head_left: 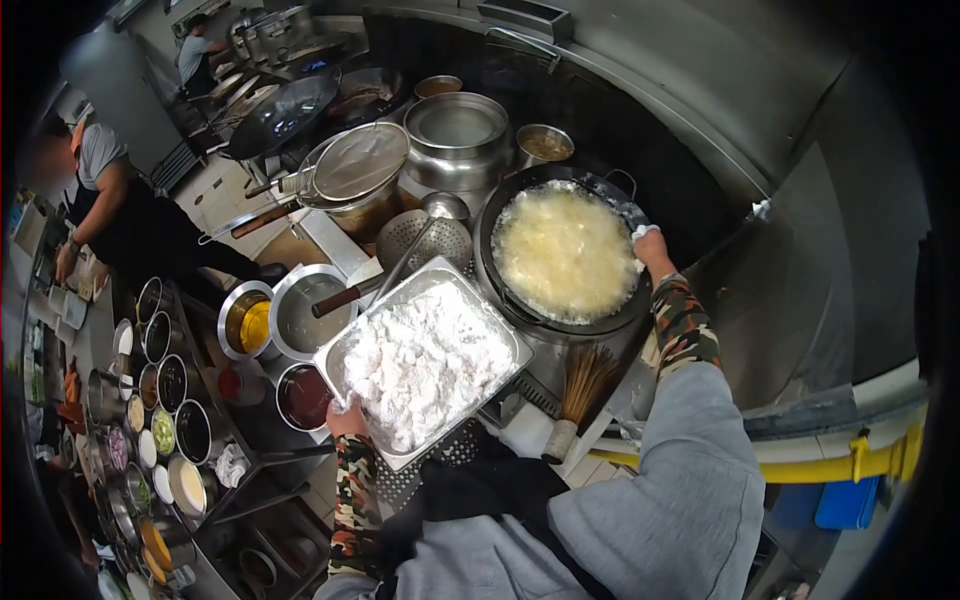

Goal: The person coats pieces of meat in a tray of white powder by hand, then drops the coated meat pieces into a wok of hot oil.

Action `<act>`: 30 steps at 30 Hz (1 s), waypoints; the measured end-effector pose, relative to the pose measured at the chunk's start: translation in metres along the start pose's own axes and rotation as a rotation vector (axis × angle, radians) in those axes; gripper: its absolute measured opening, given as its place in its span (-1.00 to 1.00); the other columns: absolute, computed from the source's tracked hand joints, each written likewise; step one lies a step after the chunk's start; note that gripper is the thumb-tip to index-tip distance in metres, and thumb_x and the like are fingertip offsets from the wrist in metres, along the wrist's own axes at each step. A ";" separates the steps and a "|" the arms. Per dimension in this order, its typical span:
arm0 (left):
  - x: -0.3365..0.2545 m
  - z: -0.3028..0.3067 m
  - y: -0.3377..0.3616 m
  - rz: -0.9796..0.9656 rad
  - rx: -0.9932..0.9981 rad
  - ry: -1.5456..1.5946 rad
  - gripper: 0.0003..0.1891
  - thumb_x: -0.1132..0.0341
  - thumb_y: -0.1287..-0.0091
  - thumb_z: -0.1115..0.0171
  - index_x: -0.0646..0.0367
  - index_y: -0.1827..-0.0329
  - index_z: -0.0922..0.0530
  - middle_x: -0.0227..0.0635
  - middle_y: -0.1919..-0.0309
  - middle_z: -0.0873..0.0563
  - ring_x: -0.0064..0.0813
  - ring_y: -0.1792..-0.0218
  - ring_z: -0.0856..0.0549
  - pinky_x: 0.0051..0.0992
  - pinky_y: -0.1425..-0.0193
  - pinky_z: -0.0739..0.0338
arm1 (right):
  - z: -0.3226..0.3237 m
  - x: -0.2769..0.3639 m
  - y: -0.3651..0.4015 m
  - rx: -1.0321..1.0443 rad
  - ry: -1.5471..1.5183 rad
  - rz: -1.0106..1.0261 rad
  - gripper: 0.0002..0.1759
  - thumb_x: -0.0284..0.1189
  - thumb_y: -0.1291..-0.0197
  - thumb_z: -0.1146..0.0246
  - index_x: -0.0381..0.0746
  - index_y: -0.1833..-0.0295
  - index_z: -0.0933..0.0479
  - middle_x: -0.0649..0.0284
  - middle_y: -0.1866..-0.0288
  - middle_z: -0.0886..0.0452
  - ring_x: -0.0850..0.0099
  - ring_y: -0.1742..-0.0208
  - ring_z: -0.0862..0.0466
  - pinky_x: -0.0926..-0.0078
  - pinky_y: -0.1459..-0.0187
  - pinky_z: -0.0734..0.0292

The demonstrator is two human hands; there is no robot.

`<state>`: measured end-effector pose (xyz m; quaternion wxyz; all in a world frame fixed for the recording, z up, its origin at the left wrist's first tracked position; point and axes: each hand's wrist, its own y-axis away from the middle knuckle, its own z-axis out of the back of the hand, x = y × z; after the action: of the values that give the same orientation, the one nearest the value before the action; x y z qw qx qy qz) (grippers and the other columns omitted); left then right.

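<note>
Busy restaurant kitchen, steel counter at lower centre: left hand (347, 417) clasps the near corner of a steel tray (487, 303) heaped with white floured pieces (425, 360). The tray's long axis points up-right toward the wok (585, 326) of foaming oil (565, 250). The right hand (650, 245), nearer the wok, grips its rim through a cloth (640, 232).

Legible text, labels, brands, numbers, signs: none. Nothing in this view can be read.
</note>
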<state>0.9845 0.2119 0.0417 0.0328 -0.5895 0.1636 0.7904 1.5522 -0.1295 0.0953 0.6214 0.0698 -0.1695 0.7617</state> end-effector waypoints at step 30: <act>-0.003 -0.006 0.005 -0.126 -0.063 0.024 -0.73 0.42 0.05 -0.24 0.29 0.26 -0.49 -0.19 0.42 -0.61 -0.39 0.36 -0.60 -0.49 0.23 -0.43 | -0.030 0.283 0.232 0.697 -0.378 0.806 -0.74 -0.50 0.12 -0.11 -0.41 0.26 -0.45 -0.09 0.29 -0.52 0.10 0.23 -0.52 0.39 0.16 -0.40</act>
<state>0.9893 0.2064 0.0441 0.0618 -0.6087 0.1015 0.7844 1.2690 0.1026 0.1176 0.1804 0.3359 -0.0296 0.9240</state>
